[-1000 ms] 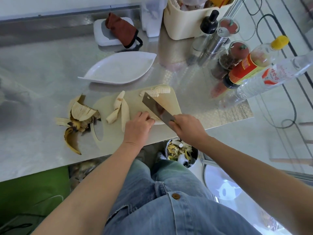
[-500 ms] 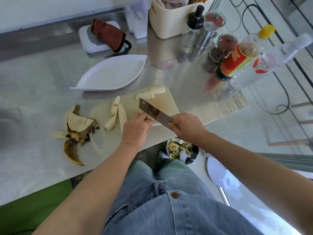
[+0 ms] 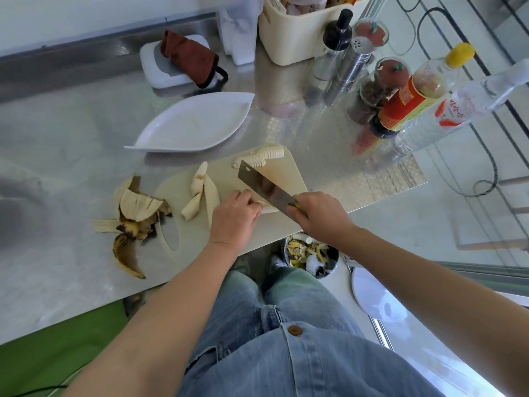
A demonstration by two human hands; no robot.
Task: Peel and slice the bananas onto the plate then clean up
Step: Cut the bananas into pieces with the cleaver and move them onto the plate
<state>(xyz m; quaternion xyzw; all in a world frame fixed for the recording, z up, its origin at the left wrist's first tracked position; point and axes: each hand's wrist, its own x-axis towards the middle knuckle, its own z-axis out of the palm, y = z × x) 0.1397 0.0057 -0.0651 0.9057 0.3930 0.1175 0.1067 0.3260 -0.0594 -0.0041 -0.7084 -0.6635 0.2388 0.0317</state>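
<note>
Glossy brushed-metal table (image 3: 71, 133), shiny steel knife blade (image 3: 264, 184), matt plastic cutting board (image 3: 283, 173), smooth glossy white plate (image 3: 197, 124).

Left hand (image 3: 233, 217) steadies a peeled banana (image 3: 267, 208) on the cutting board (image 3: 229, 179); right hand (image 3: 322, 216) grips the knife (image 3: 264, 186).

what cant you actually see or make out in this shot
All from the head view:
1. The banana piece being cut: mostly covered by the left hand and the knife blade, so its length is unclear.
2. The knife's handle: wrapped inside the right hand.
3. What the basket holds: cut off by the top edge.
4. The bin below: partly hidden by the table edge and the right forearm.
</note>
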